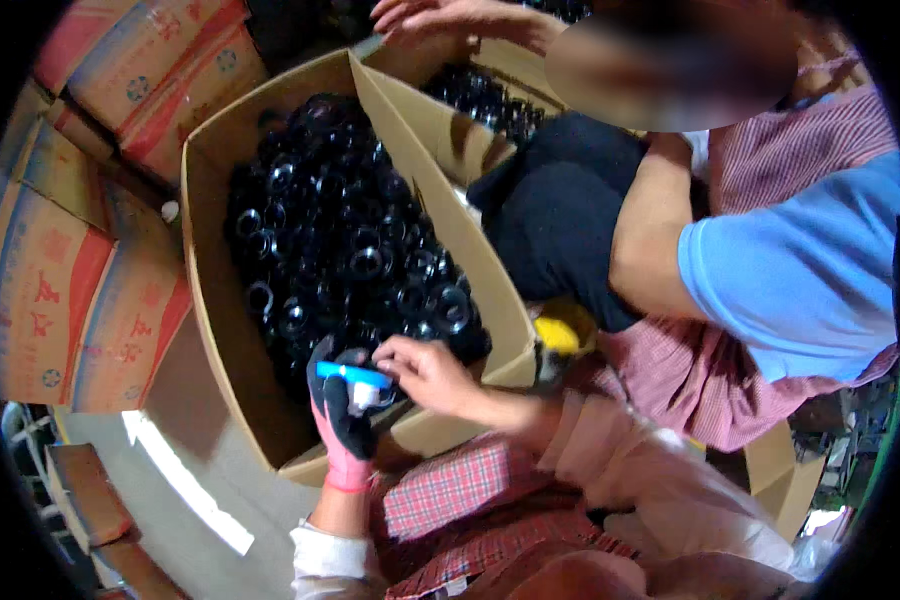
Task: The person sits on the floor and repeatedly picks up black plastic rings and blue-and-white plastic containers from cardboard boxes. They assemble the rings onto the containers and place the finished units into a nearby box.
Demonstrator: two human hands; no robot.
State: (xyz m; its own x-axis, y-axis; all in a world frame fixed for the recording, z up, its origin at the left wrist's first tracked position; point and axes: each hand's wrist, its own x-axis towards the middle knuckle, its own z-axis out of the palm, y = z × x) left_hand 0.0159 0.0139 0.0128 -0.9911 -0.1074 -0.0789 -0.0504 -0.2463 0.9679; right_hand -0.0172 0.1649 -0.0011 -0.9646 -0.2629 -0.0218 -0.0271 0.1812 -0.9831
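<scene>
My left hand (344, 420), in a pink glove with black palm and fingers, grips a small part with a bright blue rim (354, 375) and a white, round lower piece (366, 394). Beside it, my bare right hand (425, 375) has its fingers bent and drawn together at the blue rim's right end. What those fingertips pinch, if anything, is too small to make out. Both hands are over the near end of a large cardboard box (202, 270) filled with glossy black, ring-ended plastic parts (340, 230).
Across a cardboard wall (420, 150) lies another box section with black parts (485, 100). At the right sits a co-worker in a blue sleeve (790, 265), one hand (450, 18) at the far box edge. Printed cartons (50, 290) are stacked left. Something yellow (560, 332) lies near the box corner.
</scene>
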